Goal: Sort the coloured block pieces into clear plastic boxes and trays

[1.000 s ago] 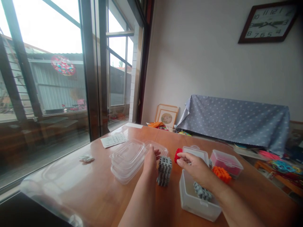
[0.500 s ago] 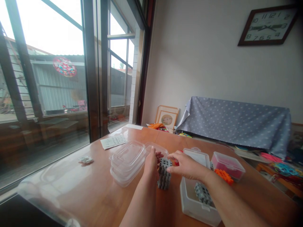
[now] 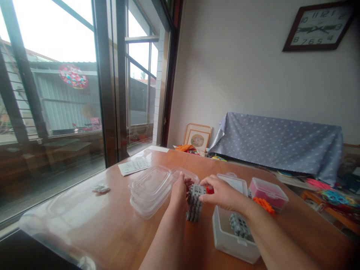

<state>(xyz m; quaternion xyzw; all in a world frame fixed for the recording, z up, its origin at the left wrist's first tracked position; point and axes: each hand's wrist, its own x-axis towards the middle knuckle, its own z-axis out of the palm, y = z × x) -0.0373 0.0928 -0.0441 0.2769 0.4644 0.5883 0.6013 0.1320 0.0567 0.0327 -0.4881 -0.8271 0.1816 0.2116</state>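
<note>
A tall stack of grey toothed plastic building pieces (image 3: 194, 210) stands on the table between my hands. My left hand (image 3: 179, 189) is cupped against its left side, thumb up and fingers curled behind it, partly hidden. From the right, my right hand (image 3: 222, 193) grips the grey piece on top (image 3: 198, 190) between thumb and fingers. Something small and red (image 3: 209, 189) shows behind the right fingers. Below my right forearm, an open clear plastic box (image 3: 225, 242) holds more grey pieces (image 3: 238, 225).
Clear plastic lids (image 3: 150, 187) lie left of the stack. Beyond the right arm are orange pieces (image 3: 263, 205), a lidded box with pink contents (image 3: 268, 194) and another clear lid (image 3: 232, 183). Printed paper (image 3: 134, 166) and a small plastic packet (image 3: 100, 188) lie on the wooden table (image 3: 112, 228).
The right fingers have settled closer on the top grey piece, which sits slightly higher against the stack. The whole view has shifted a little; the left hand stays beside the stack.
</note>
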